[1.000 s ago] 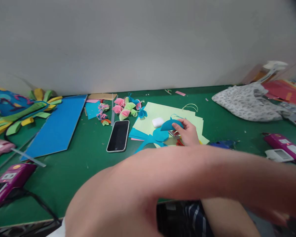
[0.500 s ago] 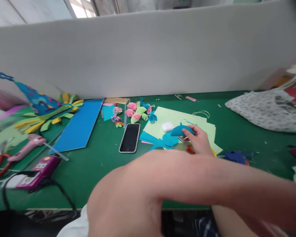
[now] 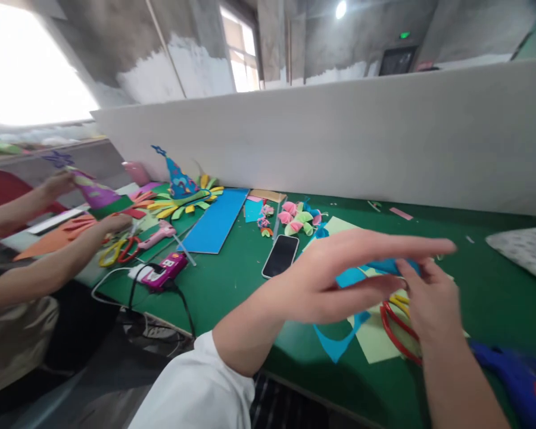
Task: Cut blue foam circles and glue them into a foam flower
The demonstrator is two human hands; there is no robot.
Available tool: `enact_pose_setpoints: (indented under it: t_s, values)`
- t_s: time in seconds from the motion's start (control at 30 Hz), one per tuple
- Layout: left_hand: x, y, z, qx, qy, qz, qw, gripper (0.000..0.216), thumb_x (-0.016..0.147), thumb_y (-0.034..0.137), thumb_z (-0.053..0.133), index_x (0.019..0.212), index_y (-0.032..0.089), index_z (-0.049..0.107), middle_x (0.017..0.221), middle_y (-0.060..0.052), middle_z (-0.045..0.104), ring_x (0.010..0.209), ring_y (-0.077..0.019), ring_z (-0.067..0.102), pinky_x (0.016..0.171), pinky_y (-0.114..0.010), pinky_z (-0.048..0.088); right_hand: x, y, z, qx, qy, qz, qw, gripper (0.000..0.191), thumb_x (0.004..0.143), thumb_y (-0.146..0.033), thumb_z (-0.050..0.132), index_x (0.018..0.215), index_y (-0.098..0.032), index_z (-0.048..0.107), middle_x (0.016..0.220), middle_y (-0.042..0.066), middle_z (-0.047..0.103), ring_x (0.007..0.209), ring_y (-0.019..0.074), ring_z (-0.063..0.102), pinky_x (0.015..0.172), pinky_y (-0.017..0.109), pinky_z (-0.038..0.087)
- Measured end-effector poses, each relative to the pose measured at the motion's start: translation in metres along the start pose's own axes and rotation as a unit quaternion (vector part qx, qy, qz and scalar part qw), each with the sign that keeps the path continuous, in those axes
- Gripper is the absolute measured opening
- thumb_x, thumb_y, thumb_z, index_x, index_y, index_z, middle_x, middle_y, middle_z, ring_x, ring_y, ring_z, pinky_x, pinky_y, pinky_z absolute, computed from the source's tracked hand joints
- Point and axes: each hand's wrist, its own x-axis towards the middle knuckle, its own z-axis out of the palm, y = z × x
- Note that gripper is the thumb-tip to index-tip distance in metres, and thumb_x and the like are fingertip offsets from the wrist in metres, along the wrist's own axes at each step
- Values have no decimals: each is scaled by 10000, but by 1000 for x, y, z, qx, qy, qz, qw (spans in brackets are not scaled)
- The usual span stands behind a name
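Note:
My left hand (image 3: 339, 275) hovers over the green table (image 3: 232, 286) with its fingers stretched out flat toward the right, holding nothing. Just behind its fingertips, my right hand (image 3: 429, 301) pinches a folded blue foam piece (image 3: 390, 266) between thumb and fingers. Under both hands lie light green paper sheets (image 3: 379, 345), a blue cut-out scrap (image 3: 337, 345) and red-handled scissors (image 3: 395, 333). A black phone (image 3: 280, 255) lies face up to the left of my hands.
Pink and green foam flowers (image 3: 298, 217), a blue sheet (image 3: 217, 220) and a magenta glue gun (image 3: 165, 269) lie left of centre. A blue glue gun (image 3: 513, 369) sits at the right, patterned cloth (image 3: 524, 247) beyond. A co-worker's hands (image 3: 111, 223) hold a purple cone (image 3: 93, 192) at far left.
The view has lifted and swung left, bringing the co-worker into sight. My left forearm no longer fills the foreground; its hand now stretches flat in front of the blue piece.

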Motion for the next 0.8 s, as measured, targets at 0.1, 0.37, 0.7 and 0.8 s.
enact_pose_setpoints:
  t_s: [0.1,0.37,0.7,0.8]
  values:
    - [20,-28,-7,50,11,127,991,466,902,323,519,1358,245,464,1382,-64,518,1296,-218,446,1111,-375,340,-12,-23,-7,15,47,-97,994,214,602,-404,779,786,-353,683,722,25,631,533,187,584,596,439,511]
    - [33,-54,-2,-122,-35,-15,992,847,720,411,748,1441,304,317,1182,-101,618,1026,-220,616,889,-391,518,-49,-57,6,-163,122,-152,967,180,703,-462,659,876,-414,655,845,82,668,732,294,658,673,509,531]
    - [39,-64,7,-125,-14,-18,992,590,802,299,674,1351,253,461,901,-38,633,733,-123,598,731,-295,525,-29,-33,-1,-155,53,-129,978,508,581,-507,763,1051,-346,661,863,-3,705,660,240,688,615,419,597]
    - [37,-60,5,-75,-17,-2,997,563,831,287,637,1361,247,453,945,-49,643,753,-124,597,753,-288,520,-32,-39,-1,-177,29,-106,978,568,567,-504,751,1111,-378,648,810,-16,704,647,233,682,605,412,597]
